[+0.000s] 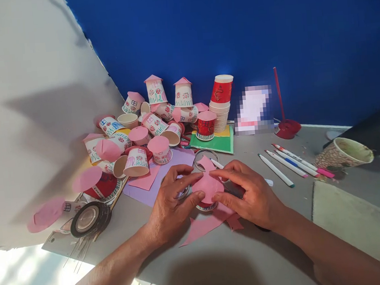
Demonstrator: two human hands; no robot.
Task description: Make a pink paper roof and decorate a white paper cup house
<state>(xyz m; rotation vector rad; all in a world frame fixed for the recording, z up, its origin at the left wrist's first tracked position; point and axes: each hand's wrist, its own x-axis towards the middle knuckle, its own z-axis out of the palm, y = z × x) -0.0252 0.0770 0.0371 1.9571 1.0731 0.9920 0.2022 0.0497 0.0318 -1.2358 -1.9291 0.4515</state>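
Between my two hands is a round pink paper piece [208, 187], resting on top of a paper cup [207, 206] whose lower rim shows beneath it. My left hand [176, 200] grips the pink paper's left edge with thumb and fingers. On the opposite side, my right hand [246, 193] has its thumb and forefinger on the right edge. Cut pink paper scraps [205, 227] lie on the table around the cup. A ring of clear tape [207, 158] sits just behind, partly hidden by the paper.
Several decorated cups with pink paper tops [157, 124] are heaped at the back left. A cup stack [220, 107] stands on a green sheet [216, 144]. Markers [285, 161] lie right, near a patterned cup [345, 152]. Black tape [88, 218] is at left.
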